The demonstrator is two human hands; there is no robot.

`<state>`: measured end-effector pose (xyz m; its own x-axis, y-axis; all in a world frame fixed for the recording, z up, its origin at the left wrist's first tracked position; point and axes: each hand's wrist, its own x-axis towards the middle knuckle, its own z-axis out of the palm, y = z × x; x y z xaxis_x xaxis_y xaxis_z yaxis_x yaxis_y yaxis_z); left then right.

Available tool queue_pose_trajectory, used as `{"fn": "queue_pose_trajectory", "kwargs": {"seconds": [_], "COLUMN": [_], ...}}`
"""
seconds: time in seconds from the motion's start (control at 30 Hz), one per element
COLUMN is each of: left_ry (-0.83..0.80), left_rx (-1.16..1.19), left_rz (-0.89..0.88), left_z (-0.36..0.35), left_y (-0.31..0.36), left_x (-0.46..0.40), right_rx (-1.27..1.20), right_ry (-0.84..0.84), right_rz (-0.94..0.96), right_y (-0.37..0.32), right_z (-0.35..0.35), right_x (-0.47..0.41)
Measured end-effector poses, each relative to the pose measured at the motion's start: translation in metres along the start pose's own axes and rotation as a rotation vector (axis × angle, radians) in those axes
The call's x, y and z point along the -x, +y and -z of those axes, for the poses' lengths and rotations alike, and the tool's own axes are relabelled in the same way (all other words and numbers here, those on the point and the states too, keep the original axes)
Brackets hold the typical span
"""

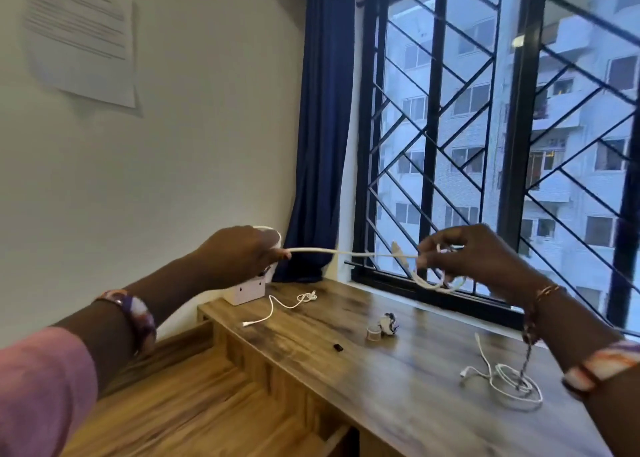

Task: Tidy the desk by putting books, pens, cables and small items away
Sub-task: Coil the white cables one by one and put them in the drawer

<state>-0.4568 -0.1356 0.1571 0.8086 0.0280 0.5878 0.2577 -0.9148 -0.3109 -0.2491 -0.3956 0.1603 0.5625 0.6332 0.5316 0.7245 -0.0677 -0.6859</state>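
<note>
Pink sleeve [41, 384] fills the lower left of our view. Above the desk [398, 380], mid-frame, our left hand [239, 254] pinches one end of a white cable [346, 252] while our right hand [474, 255] grips its loops. Two more white cables lie on the desk, one coiled [509, 384] at lower right, one loose [280, 306] near a white box [244, 292].

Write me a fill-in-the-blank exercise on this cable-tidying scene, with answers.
1. Both hands hold one white cable stretched ____ the desk.
2. The right hand holds the cable's ____ end.
3. Two more white cables lie ____ the desk.
4. The curtain is ____.

Missing words: above; looped; on; blue
</note>
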Motion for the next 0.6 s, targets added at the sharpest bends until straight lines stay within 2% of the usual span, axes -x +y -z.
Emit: {"fn": "queue_pose_trajectory", "kwargs": {"seconds": [0.1, 0.3, 0.33, 0.47, 0.6], "left_ry": [0.077, 0.136, 0.148, 0.149, 0.071], "left_rx": [0.142, 0.119, 0.091, -0.012, -0.018], "left_rz": [0.045, 0.105, 0.133, 0.296, 0.557], "left_z": [0.013, 0.044, 0.049, 0.071, 0.083], "left_y": [-0.015, -0.049, -0.059, -0.1, -0.146], "left_x": [0.011, 0.053, 0.061, 0.091, 0.129], "right_rx": [-0.199, -0.26, -0.191, 0.379, 0.638], "right_ry": [0.038, -0.008, -0.023, -0.015, -0.005], "right_rz": [-0.01, -0.073, -0.071, 0.066, 0.123], "right_y": [-0.016, -0.06, -0.068, -0.089, -0.108], "right_z": [0.001, -0.016, -0.025, -0.08, -0.126], "right_x": [0.006, 0.011, 0.011, 0.017, 0.039]}}
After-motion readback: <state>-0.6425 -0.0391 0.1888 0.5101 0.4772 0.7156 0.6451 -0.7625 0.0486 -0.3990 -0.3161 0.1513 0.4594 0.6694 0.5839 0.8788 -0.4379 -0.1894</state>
